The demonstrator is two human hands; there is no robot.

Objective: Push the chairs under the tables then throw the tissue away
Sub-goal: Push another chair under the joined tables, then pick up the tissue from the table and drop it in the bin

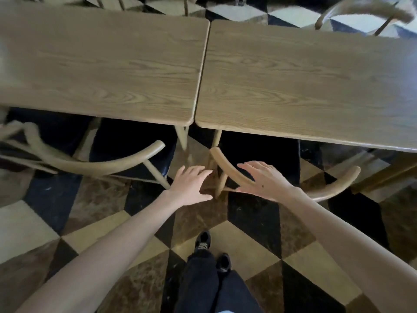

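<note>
Two wooden tables stand side by side, the left table and the right table. A chair with a curved wooden back and black seat sits part way under the right table. My right hand lies flat with spread fingers on that curved back rail. My left hand hovers open just left of the rail's end, holding nothing. Another chair with a curved back sits under the left table's near edge. No tissue is in view.
The floor is a checker of black, brown and cream tiles. My legs and dark shoes are below the hands. Another chair back shows beyond the right table at the top right.
</note>
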